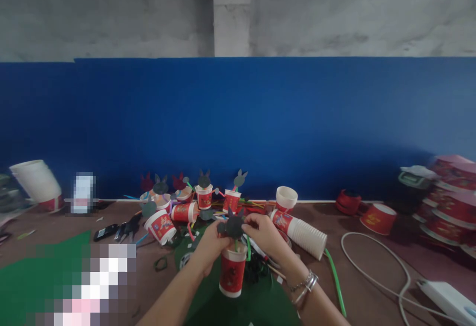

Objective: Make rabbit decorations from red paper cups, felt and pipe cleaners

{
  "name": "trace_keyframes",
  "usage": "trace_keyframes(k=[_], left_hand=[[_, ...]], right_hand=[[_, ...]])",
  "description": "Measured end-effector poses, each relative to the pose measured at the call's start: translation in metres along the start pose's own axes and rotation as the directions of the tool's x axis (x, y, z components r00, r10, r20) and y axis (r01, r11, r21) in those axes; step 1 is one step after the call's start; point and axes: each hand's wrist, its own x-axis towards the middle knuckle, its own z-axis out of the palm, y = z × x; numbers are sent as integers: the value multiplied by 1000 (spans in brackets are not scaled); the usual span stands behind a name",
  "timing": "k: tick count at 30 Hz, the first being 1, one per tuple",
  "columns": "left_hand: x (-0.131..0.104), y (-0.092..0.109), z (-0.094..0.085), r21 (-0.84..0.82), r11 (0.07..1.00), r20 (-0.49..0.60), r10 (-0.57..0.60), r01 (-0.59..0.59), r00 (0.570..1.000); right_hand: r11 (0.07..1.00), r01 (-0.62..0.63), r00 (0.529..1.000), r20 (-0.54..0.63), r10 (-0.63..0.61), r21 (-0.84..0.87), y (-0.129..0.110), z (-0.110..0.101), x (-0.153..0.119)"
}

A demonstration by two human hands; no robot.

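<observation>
A red paper cup (232, 272) with a white rim stands upright on green material in front of me. Above its mouth sits a dark paper animal head (235, 225) with pointed ears, on a green pipe cleaner. My left hand (210, 246) is closed at the head's left side, its fingers on a small dark paper disc (222, 228) near the rim. From the right, my right hand (265, 232) pinches the edge of the head. Another green pipe cleaner (249, 249) sticks out on the cup's right side. The left fingertips are partly hidden.
Several finished-looking cup figures (204, 198) stand or lie behind my hands. To the right lie a stack of cups (305, 236), a white cable (399, 259) and a power strip (449, 293). Keys (126, 228) lie left. A blue panel (238, 127) borders the table.
</observation>
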Motion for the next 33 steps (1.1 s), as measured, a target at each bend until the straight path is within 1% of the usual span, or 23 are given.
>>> trace_keyframes(k=[4, 7, 12, 15, 20, 27, 30, 33], left_hand=[[0, -2, 0, -13, 1000, -23, -27, 27, 999], [-1, -1, 0, -22, 997, -35, -73, 72, 997], [-2, 2, 1, -77, 981, 4, -177, 177, 984], [-2, 1, 1, -85, 977, 6, -196, 196, 980], [1, -8, 0, -60, 988, -45, -148, 145, 988], [8, -21, -1, 42, 999, -163, -9, 16, 987], [9, -24, -1, 57, 998, -189, 36, -26, 981], [9, -23, -1, 44, 998, -194, 50, -42, 980]], right_hand=[[998, -12, 1000, -9, 11, -67, 3, 1, 0], [993, -21, 1000, -2, 21, -114, 2, 1, -1], [979, -61, 998, 10, 64, -193, -3, 2, -3], [975, -78, 996, 18, 84, -207, -4, 2, -3], [974, -73, 997, 23, 80, -212, -4, 2, -4], [980, -86, 994, 49, 96, -177, -8, 1, -6], [990, -102, 990, 83, 111, -97, -1, 1, -4], [995, -99, 988, 115, 99, -6, 8, 0, -2]])
